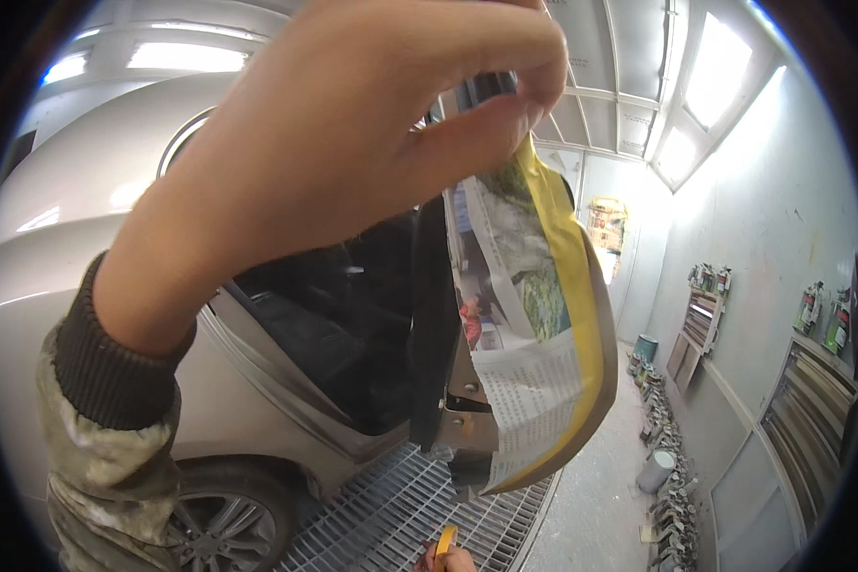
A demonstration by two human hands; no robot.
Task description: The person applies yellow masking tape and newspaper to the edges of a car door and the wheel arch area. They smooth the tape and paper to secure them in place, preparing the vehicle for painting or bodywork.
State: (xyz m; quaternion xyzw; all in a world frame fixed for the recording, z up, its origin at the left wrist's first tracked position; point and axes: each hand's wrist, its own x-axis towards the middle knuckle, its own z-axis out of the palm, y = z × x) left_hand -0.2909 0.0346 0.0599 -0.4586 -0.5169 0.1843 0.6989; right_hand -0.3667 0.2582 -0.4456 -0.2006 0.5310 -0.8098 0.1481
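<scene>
An opened car door stands in front of me, its outer edge [610,357] curving down the right side. Printed newspaper sheets [536,386] cover the door's inner side, with a strip of yellow masking tape [568,264] along their border. My left hand [372,121] reaches across the upper view, thumb and finger pinched on the strip's upper end. Low at the bottom edge, my right hand [459,560] holds a roll of yellow masking tape [446,545]; the frame cuts off most of this hand. A latch opening [468,405] shows in bare metal beside the newspaper.
Left of the door is the beige car body [286,400] with its rear wheel [222,525]. Metal floor grating [400,500] lies beneath. Several cans and spray guns [668,493] line the right wall, near a grey can [656,468] and wall racks [804,411].
</scene>
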